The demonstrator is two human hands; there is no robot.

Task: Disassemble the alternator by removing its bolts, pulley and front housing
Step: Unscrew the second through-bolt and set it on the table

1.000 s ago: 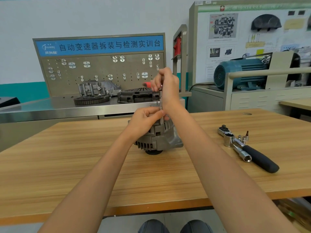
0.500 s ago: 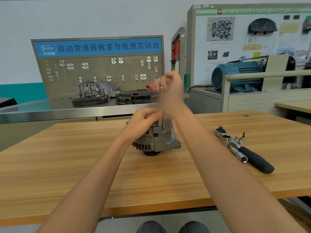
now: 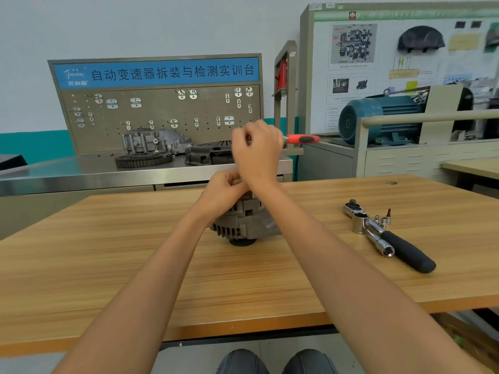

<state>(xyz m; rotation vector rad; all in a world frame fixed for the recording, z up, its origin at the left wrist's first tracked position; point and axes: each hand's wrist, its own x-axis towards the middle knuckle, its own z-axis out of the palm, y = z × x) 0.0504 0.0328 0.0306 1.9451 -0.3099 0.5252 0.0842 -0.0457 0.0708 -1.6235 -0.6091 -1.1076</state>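
Note:
The grey alternator (image 3: 243, 225) stands pulley-down in the middle of the wooden table (image 3: 108, 265). My right hand (image 3: 256, 149) is above it and grips a red-handled wrench (image 3: 302, 139), whose handle sticks out to the right. My left hand (image 3: 224, 190) sits on top of the alternator, just under the right wrist. Its fingers are curled round the wrench's upright shaft, which the hands mostly hide. The bolt under the tool is hidden too.
A black-handled ratchet (image 3: 405, 252) with a socket lies on the table to the right, beside several small sockets and bits (image 3: 383, 220). Behind the table stand a steel bench with gearbox parts (image 3: 154, 147), a pegboard and a blue motor (image 3: 378, 117).
The red handle has swung from the left of my right hand round to its right. My left hand has stayed on the shaft on top of the alternator.

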